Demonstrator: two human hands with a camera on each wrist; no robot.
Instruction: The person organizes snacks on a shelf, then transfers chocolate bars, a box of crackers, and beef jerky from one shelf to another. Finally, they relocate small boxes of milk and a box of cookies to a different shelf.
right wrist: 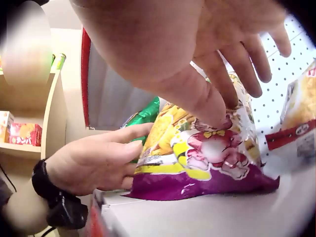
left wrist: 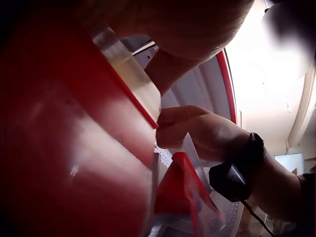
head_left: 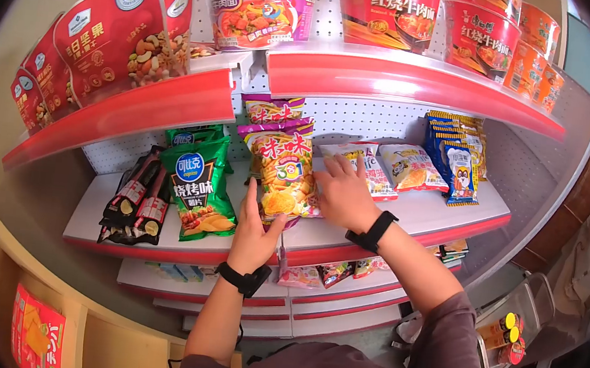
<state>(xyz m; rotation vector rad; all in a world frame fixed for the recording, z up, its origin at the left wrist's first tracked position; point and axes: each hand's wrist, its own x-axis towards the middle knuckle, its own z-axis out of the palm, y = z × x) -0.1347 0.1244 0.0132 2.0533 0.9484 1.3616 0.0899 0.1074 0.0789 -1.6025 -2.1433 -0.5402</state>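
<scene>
Here, white shelf [head_left: 442, 217], perforated panel [head_left: 381, 121] far side; left hand [head_left: 255, 237], right hand [head_left: 348, 195] flank purple-yellow bag [head_left: 282, 165], fingers extended, unclenched; only right wrist view shows bag's cartoon figure [right wrist: 217, 153].

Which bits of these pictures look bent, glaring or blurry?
Head view: bowed lines, black corners, a white glare on the upper shelf's red edge; left wrist view: a blurred red surface with a pale streak, dark at left, washed-out white at upper right; right wrist view: a pale smear at upper left, the snack bag fairly sharp.
</scene>
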